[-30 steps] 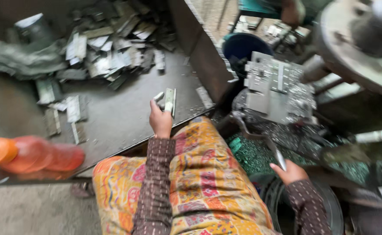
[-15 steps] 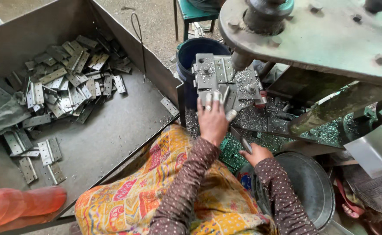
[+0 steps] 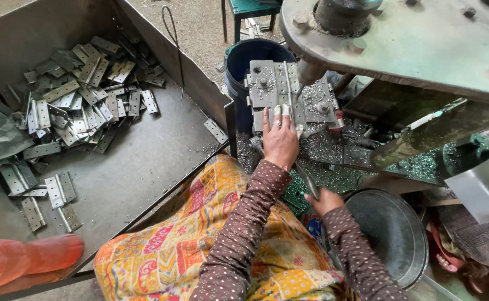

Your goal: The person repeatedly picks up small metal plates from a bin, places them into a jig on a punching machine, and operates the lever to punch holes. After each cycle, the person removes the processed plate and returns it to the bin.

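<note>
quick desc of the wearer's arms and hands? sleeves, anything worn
Both arms wear long dark brown sleeves with small pale dots, reaching the wrists. The left hand is bare with a ring on one finger and no glove. The right hand is bare too; no ring shows there. No watch is visible on either wrist.

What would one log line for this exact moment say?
left hand: flat on metal die block under press | right hand: gripping thin metal rod | hinge plates: heaped in tray at left

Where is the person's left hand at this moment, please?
In the head view, the left hand lies flat on the grey metal die block under the press, just right of the blue bucket.
</note>
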